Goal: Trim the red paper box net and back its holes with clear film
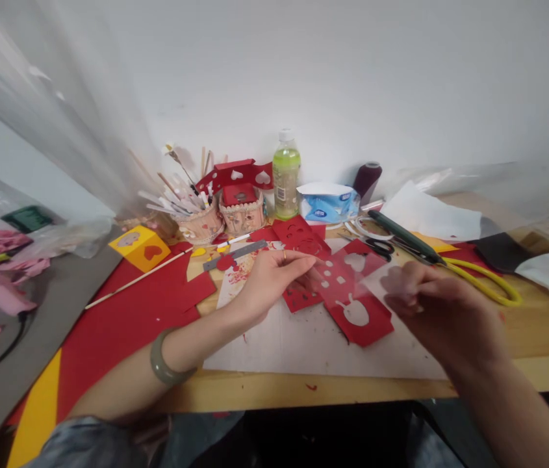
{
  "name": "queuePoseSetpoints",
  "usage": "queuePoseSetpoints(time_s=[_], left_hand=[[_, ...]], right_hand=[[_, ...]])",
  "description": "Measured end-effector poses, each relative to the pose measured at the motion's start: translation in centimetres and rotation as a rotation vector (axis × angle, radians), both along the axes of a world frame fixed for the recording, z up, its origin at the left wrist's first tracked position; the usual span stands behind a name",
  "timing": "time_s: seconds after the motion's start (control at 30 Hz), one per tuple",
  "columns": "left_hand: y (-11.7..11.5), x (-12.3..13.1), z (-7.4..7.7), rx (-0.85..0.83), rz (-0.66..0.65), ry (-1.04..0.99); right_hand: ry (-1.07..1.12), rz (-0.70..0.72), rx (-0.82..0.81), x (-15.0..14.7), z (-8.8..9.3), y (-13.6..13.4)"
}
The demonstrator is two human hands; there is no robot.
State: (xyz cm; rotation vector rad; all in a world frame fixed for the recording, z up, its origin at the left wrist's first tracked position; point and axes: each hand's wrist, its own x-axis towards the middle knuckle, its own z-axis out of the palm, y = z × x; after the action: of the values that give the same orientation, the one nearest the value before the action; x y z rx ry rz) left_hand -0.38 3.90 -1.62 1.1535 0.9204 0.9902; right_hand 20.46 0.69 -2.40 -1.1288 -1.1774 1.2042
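Left hand [274, 276] pinched clear film [370, 283] above red card [376, 316]. Right hand [423, 292] blurred at film's other side; finger state couldn't be told. Card looked already cut; film seemed unattached.

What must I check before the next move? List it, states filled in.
1. Left hand pinching the clear film: ok, as far as its thin sheen shows.
2. Right hand gripping that film: cannot tell, blurred.
3. Red cut-out card resting on the white sheet: ok.
4. Black-handled scissors out of both hands: ok.
5. Bottle of yellow-green liquid capped: ok.
6. Wooden table free of scraps: not ok, a red scrap lies near its front edge.
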Motion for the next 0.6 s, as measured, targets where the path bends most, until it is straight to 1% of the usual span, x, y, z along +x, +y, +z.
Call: queuePoseSetpoints(time_s=[0.1,0.17,0.2,0.23,0.3,0.37,0.4,0.5,0.6], left_hand=[[0.5,-0.2,-0.1,0.022,0.058,0.050],[0.7,-0.2,-0.4,0.067,0.066,0.090],[0.8,-0.1,-0.5,0.094,0.067,0.111],[0.9,-0.1,-0.7,0.122,0.064,0.138],[0.9,-0.1,-0.9,0.187,0.050,0.203],[0.8,0.0,-1.2,0.248,0.032,0.270],[0.8,0.0,-1.2,0.273,0.028,0.296],[0.7,-0.1,-1.3,0.327,0.039,0.360],[0.6,-0.1,-1.3,0.373,0.050,0.410]], right_hand=[[-0.196,-0.164,0.055,3.4,0.5,2.3],[-0.399,-0.281,0.114,5.3,0.7,4.2],[-0.519,-0.303,0.142,6.0,0.8,5.2],[-0.640,-0.294,0.167,6.6,0.9,6.0],[-0.849,-0.203,0.214,7.3,1.2,7.4],[-1.002,-0.116,0.242,7.5,1.5,8.4],[-1.058,-0.098,0.245,7.6,1.6,8.8],[-1.152,-0.137,0.188,7.9,1.5,9.8],[-1.135,-0.201,0.112,8.7,1.2,10.8]])
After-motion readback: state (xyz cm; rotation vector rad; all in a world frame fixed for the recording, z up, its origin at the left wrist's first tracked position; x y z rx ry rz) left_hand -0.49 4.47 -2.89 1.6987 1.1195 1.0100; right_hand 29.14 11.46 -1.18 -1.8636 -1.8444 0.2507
